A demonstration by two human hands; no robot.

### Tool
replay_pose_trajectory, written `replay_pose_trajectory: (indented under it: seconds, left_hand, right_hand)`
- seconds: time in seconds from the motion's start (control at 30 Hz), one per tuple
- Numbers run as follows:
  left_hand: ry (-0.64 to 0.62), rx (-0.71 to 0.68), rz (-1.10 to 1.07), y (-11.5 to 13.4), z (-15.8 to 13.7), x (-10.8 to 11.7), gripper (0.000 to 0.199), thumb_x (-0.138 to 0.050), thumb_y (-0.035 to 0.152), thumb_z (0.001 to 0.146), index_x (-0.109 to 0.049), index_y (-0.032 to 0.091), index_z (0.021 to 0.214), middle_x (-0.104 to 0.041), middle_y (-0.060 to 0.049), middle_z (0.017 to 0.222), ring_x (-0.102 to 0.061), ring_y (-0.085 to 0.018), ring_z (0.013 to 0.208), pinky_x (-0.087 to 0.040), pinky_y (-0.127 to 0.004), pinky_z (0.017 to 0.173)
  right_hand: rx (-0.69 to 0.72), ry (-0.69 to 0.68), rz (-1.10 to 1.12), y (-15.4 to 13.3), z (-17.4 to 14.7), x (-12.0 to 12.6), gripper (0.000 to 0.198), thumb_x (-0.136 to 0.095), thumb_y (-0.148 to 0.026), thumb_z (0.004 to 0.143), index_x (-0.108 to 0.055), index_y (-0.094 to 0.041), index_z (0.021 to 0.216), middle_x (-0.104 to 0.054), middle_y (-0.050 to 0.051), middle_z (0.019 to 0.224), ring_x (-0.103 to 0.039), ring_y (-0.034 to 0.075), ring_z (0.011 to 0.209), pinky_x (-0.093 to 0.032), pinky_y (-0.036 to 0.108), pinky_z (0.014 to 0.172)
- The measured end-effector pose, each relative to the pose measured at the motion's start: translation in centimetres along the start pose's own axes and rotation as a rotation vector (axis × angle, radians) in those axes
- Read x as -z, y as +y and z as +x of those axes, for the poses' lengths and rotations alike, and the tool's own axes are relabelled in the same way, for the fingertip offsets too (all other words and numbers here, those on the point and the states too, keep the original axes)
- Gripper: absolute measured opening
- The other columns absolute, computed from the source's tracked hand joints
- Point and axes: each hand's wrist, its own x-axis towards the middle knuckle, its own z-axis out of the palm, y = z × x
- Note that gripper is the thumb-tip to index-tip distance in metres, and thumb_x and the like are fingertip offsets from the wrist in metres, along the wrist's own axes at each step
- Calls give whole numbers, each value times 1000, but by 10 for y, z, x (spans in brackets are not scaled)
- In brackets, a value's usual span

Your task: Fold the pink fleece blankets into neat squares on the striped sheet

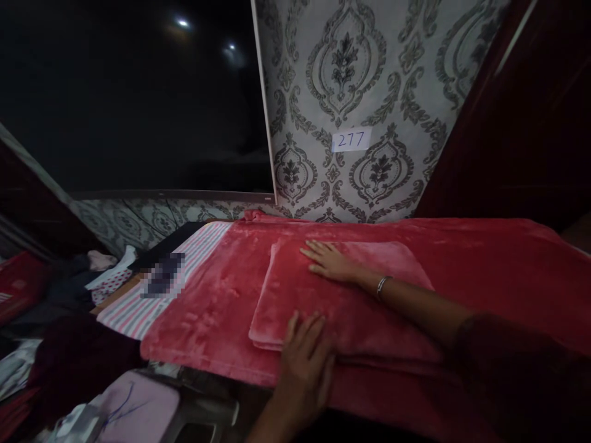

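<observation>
A folded red plush cloth point(295, 280) lies as a flat, layered rectangle on a larger red plush blanket point(207, 301) spread over the table. My right hand point(330, 261), with a bracelet at the wrist, rests palm down near the far edge of the folded cloth, fingers spread. At its near edge, my left hand point(305, 351) lies on the cloth with fingers stretched forward. Neither hand grasps anything. The left thumb is hard to make out in the dim light.
A striped cloth point(127, 317) covers the table's left end, with a blurred dark item point(164, 275) on it. Behind are a large screen point(138, 104) and a patterned wall with a "277" label point(351, 139). Clothes point(111, 280) and a pink-topped seat point(138, 403) stand lower left.
</observation>
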Motion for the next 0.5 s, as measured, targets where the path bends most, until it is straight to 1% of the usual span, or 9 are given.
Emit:
replay_pose_trajectory:
  seconds: [0.07,0.13,0.2,0.27,0.33,0.4,0.47,0.5]
  left_hand:
    - [97,64,39,-17,4,14,44,-48,12,92,-62,24,132,-64,-10,139,-52,-25,137,-26,-57,122]
    - [125,164,50,-38,8,26,41,-45,15,95,-63,23,132,-64,-11,139,-54,-27,135,-29,-59,120]
    - [91,274,-4,-62,14,35,39,-41,21,99,-64,22,130,-66,-11,136,-57,-25,132,-39,-55,116]
    - [17,354,-115,-83,28,43,42,-37,28,101,-64,21,132,-66,-11,136,-59,-24,131,-45,-50,112]
    - [-91,389,-240,-102,52,46,47,-33,34,102,-60,20,137,-63,-10,141,-57,-23,133,-45,-47,113]
    - [-215,374,-330,-118,86,42,51,-31,40,102,-56,20,143,-58,-8,147,-52,-22,138,-40,-45,117]
    - [-345,308,-350,-129,123,29,53,-31,43,102,-53,23,146,-53,-7,152,-45,-22,144,-33,-46,121]
    - [-414,271,-325,-134,139,19,52,-32,44,102,-51,25,147,-51,-6,154,-41,-23,146,-27,-49,123]
  right_hand:
    - [116,-20,33,-35,-10,-9,73,-36,-63,101,-24,-24,162,-13,13,168,-7,30,156,-8,61,123]
    - [266,-50,98,-70,-27,-20,77,-39,-64,100,-21,-23,163,-12,14,168,-7,29,156,-6,59,124]
    - [446,-102,185,-97,-45,-26,80,-45,-64,98,-18,-25,163,-11,13,168,-8,30,156,-5,56,125]
    - [577,-162,261,-111,-59,-24,76,-47,-62,98,-22,-30,162,-16,10,168,-14,30,155,-6,55,125]
    - [599,-163,276,-110,-64,-14,68,-43,-60,100,-30,-31,160,-25,8,166,-20,29,154,-7,54,125]
    - [532,-93,228,-99,-61,-1,65,-39,-59,102,-34,-29,159,-32,9,164,-20,28,154,-5,55,125]
    - [434,-26,169,-83,-54,6,66,-38,-61,102,-35,-26,158,-32,10,164,-16,28,155,-4,57,125]
    - [400,-22,146,-76,-51,6,68,-39,-62,101,-34,-25,158,-30,10,164,-15,29,155,-4,58,124]
